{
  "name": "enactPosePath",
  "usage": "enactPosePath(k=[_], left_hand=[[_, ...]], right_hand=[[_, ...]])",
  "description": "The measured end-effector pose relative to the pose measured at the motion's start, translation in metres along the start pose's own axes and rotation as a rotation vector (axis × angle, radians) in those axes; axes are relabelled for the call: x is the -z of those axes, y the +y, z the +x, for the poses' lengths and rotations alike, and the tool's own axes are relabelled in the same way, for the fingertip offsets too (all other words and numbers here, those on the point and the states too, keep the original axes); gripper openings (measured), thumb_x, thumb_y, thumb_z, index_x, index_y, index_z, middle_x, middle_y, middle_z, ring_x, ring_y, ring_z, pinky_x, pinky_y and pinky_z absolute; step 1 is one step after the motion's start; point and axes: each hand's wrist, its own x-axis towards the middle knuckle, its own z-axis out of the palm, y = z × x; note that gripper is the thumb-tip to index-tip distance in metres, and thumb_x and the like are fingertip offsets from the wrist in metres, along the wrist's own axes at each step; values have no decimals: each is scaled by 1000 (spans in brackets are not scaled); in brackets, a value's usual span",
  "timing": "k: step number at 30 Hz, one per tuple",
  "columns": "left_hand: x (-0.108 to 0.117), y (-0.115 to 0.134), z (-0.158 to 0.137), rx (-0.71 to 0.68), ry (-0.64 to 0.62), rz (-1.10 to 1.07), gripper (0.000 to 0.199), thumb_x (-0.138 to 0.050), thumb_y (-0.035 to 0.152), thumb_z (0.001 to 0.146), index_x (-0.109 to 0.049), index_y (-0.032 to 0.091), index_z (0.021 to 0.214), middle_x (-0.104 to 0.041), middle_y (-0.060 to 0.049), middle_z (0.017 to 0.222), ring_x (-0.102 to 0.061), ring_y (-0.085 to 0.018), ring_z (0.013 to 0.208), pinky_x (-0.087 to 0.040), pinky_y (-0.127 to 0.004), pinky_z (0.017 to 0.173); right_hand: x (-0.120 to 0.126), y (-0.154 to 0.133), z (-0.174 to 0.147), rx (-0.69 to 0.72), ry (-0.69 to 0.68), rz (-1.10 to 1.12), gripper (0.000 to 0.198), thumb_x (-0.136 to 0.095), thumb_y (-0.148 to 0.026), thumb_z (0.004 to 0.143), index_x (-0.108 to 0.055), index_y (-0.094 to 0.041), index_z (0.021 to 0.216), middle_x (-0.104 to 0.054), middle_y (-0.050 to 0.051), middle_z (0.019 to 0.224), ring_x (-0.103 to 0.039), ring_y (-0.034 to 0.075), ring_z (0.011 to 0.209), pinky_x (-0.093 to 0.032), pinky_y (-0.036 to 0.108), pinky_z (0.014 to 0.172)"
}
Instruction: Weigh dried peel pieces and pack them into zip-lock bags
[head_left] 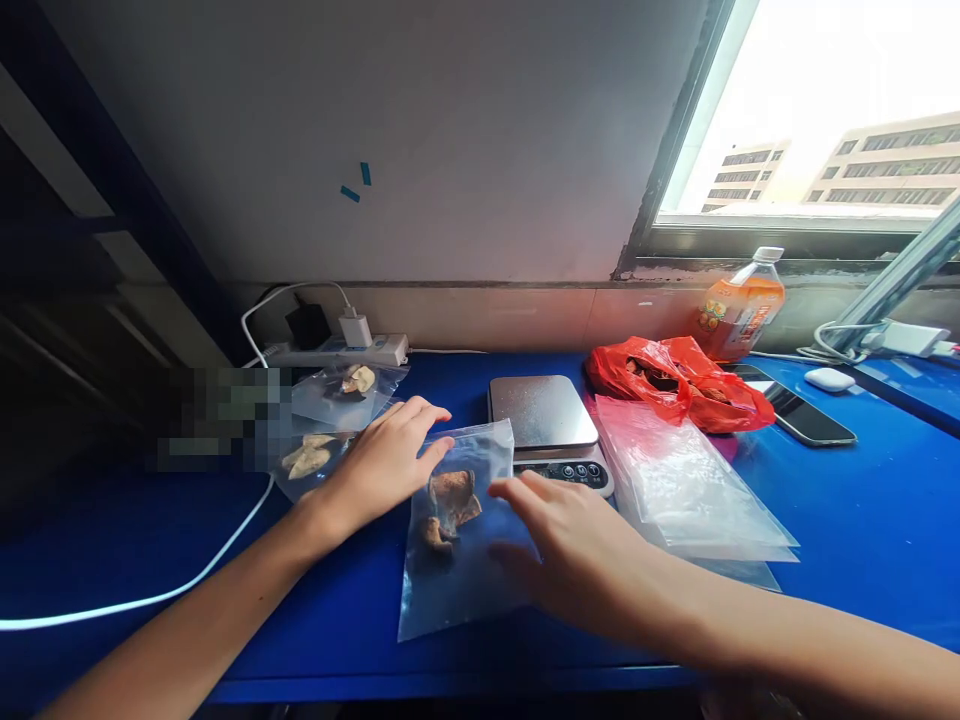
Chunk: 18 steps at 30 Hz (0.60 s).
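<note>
A clear zip bag (469, 590) holding brown, curled dried pieces (454, 500), perhaps peel, lies on the blue table in front of me. My left hand (394, 450) is over its upper left corner, fingers stretched out and the thumb near the bag's top edge. On the other side, my right hand (574, 540) reaches over the right part of the bag with index finger and thumb apart; the thumb is dim and blurred. Just behind the bag stands a digital kitchen scale (544, 410), its display partly covered by the bag and my right hand.
A stack of clear bags (690, 490) lies right of the scale, below a red plastic bag (679, 380) of brown pieces. Farther right are a bottle (742, 305), a phone (806, 405) and a white case (829, 379). Bags with pale pieces (307, 457), a power strip (386, 348) and a white cable (202, 570) are left.
</note>
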Motion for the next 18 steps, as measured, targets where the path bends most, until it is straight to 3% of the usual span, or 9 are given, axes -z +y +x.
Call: enactPosePath(k=[4, 12, 18], left_hand=[[6, 1, -2, -38, -107, 28, 15, -55, 31, 91, -68, 24, 92, -73, -1, 97, -65, -24, 94, -50, -37, 83], [7, 14, -6, -53, -97, 58, 8, -58, 26, 88, -65, 22, 86, -70, -3, 96, -64, -25, 93, -49, -39, 81], [2, 11, -5, -98, -87, 20, 8, -58, 20, 86, -63, 19, 80, -63, -5, 98, -61, -24, 93, -51, -39, 85]], right_hand=[[-12, 1, -1, 78, -70, -15, 26, -56, -28, 92, -60, -18, 116, -73, 6, 88, -69, 21, 73, -37, 28, 59], [-6, 6, 4, 64, -98, 31, 24, -54, -27, 94, -62, -19, 114, -74, 6, 94, -71, 22, 83, -38, 28, 64], [-10, 5, 1, 83, -59, 61, 23, -55, -32, 93, -63, -20, 111, -73, 5, 88, -69, 20, 75, -38, 27, 61]])
